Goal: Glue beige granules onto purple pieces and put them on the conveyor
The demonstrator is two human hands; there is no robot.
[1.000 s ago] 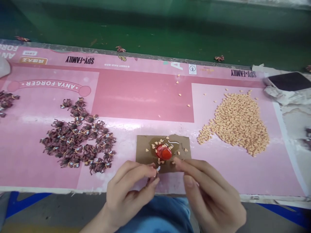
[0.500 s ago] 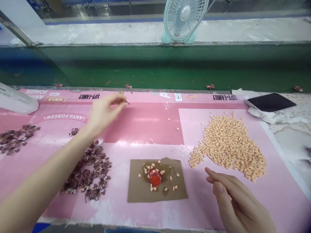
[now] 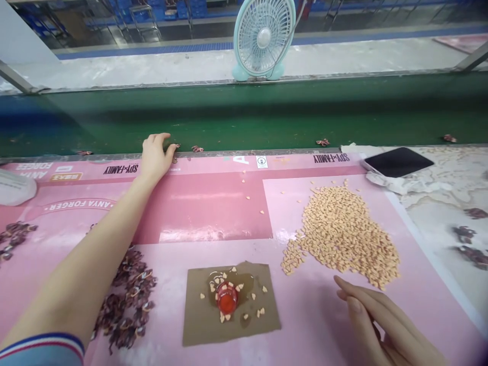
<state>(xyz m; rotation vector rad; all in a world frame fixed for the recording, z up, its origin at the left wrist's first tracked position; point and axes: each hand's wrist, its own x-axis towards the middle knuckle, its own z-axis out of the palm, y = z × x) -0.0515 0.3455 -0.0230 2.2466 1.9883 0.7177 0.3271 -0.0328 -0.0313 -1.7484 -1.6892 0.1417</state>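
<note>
My left hand [image 3: 157, 155] reaches over the far edge of the table to the green belt [image 3: 244, 119], thumb and fingers apart. Just beside its fingertips lies a small dark-red piece [image 3: 177, 146]. Above the table's right front, my right hand [image 3: 385, 317] has its fingers pressed together; what they hold, if anything, is hidden. Nearest to it is a heap of small tan pieces [image 3: 346, 234]. On a brown card [image 3: 198, 325] stands a small red cap-like cup [image 3: 227, 300], with wet liquid and scattered tan pieces around it. Partly behind my left forearm lies a pile of dark-red pieces [image 3: 127, 305].
A light-blue fan [image 3: 264, 38] stands on the ledge beyond the belt. A black-screened phone [image 3: 398, 161] rests on crumpled paper at the right. At the left edge is a whitish bottle [image 3: 15, 188], near a second dark-red cluster [image 3: 15, 238]. More dark-red pieces dot the belt.
My left hand has gone from a pinch above the table to spread fingers at the belt, where a dark-red piece now lies beside it. The view has shifted; the right hand stays closed.
</note>
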